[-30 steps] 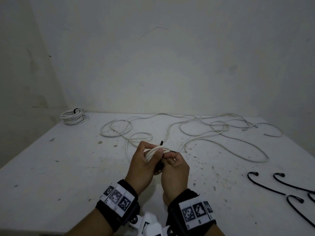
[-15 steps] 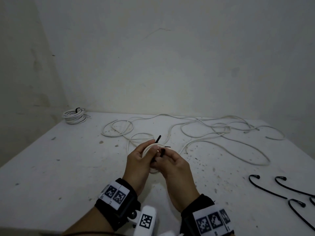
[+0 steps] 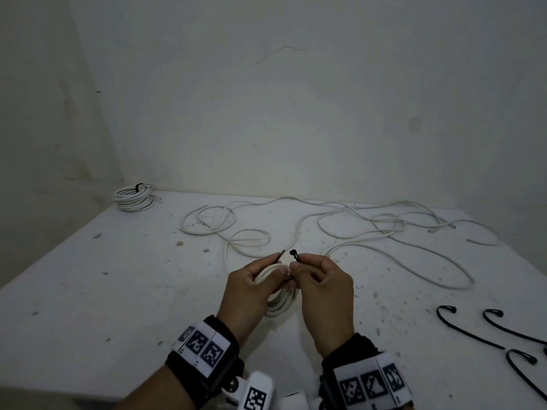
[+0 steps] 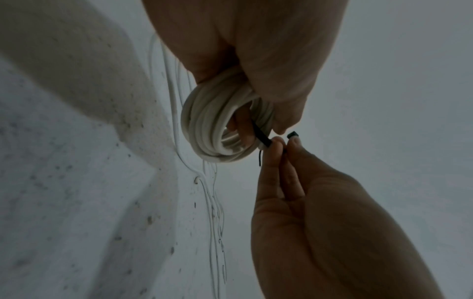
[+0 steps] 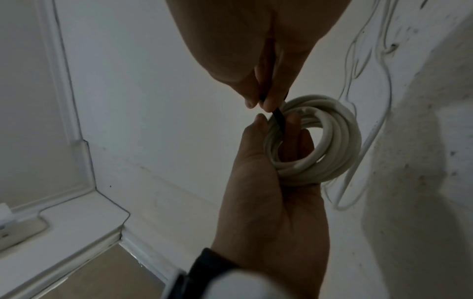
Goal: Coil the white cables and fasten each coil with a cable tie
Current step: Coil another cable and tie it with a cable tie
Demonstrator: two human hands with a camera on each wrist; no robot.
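A white bench (image 3: 118, 291) fills the lower part of the head view, its top scuffed and dotted with dark specks and small stains. It is pushed into a corner: a pale back wall (image 3: 296, 113) rises behind it, marked by a thin curved crack (image 3: 275, 54) and faint smudges, and a side wall (image 3: 38, 113) closes the left. The light is dim and greyish. The right wrist view shows white moulded trim (image 5: 76, 141) and a brown surface (image 5: 102, 279) beside it.
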